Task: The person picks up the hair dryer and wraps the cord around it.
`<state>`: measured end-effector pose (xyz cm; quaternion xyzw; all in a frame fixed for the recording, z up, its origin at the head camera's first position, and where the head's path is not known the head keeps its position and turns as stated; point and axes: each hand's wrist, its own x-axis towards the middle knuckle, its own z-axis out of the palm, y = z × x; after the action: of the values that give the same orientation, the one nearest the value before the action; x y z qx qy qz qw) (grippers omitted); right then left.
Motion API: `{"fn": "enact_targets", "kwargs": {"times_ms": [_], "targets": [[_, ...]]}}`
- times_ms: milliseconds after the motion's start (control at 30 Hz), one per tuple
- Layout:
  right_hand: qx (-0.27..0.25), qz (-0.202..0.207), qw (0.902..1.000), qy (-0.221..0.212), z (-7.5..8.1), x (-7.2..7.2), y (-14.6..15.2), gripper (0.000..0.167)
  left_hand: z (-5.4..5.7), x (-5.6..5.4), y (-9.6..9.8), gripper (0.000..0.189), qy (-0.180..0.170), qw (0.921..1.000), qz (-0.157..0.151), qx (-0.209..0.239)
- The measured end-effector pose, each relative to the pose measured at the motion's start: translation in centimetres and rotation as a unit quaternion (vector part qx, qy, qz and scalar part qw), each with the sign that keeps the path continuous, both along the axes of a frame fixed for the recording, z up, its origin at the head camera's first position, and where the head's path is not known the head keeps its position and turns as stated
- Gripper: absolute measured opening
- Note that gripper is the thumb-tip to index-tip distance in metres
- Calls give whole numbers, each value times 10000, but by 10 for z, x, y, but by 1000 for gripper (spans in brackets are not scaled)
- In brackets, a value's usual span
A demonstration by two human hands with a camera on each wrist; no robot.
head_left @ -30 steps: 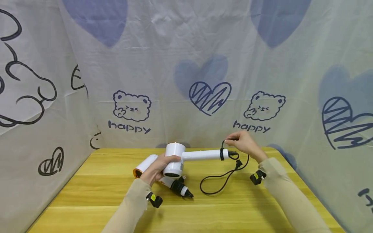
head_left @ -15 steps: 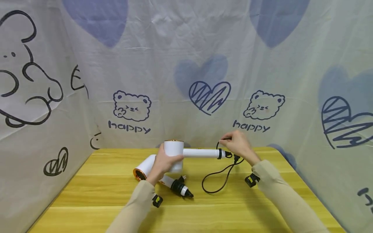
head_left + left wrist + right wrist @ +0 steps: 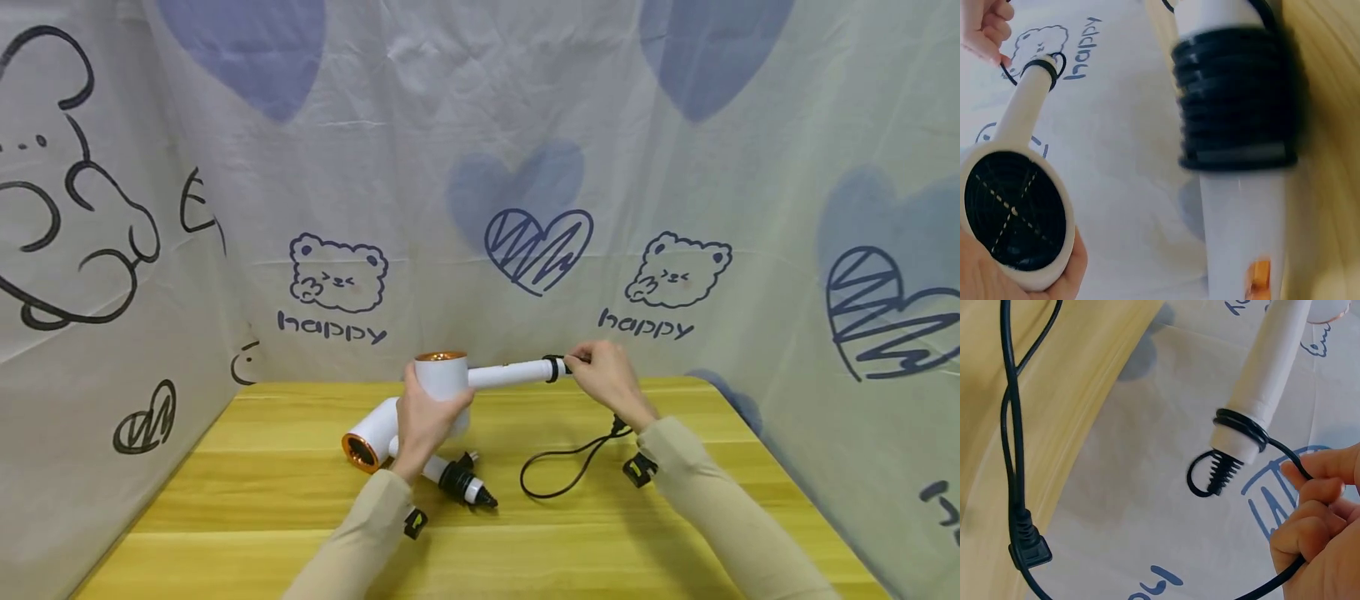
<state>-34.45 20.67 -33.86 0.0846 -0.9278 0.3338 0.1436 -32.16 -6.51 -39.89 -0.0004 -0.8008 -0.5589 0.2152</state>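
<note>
Hair dryer (image 3: 446,377), white: held aloft over wooden table (image 3: 225,533), copper-rimmed end up, handle pointing right. Gripped round the barrel by left hand (image 3: 427,417). Black cord (image 3: 1015,400) pinched between thumb and forefinger of right hand (image 3: 609,379), just beside handle end; turns of cord round handle there. Plug (image 3: 1030,550) hanging lower; contact with table unclear. Second dryer (image 3: 377,427) lying on table near left wrist, cord coiled round its handle.

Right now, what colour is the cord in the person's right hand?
Black; the cord shows best in the right wrist view.
</note>
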Motion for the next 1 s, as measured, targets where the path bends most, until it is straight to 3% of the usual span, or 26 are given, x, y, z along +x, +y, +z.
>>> {"fn": "enact_targets", "kwargs": {"times_ms": [200,367,467,600,800,933,1000], "targets": [[34,386,9990,203,-4,2,-2,27,3,0,2,90,-53,9987,178,483],[-5,724,9967,365,-9,4,2,24,8,0,2,97,-416,9942,160,982],[-60,890,9956,299,-11,5,4,24,9,-1,3,96,-669,9872,51,1448],[-72,1196,9926,183,-14,9,8,28,7,-5,1,88,-1033,9662,-61,2363],[-171,1574,9874,-28,-22,10,21,29,5,-9,-4,80,-1499,9226,-287,3544],[-547,1574,9854,-346,-25,9,33,28,7,-9,-5,79,-1814,8914,-545,4117],[-728,1492,9851,-456,-26,7,37,28,8,-8,-5,77,-1906,8833,-630,4237]]}}
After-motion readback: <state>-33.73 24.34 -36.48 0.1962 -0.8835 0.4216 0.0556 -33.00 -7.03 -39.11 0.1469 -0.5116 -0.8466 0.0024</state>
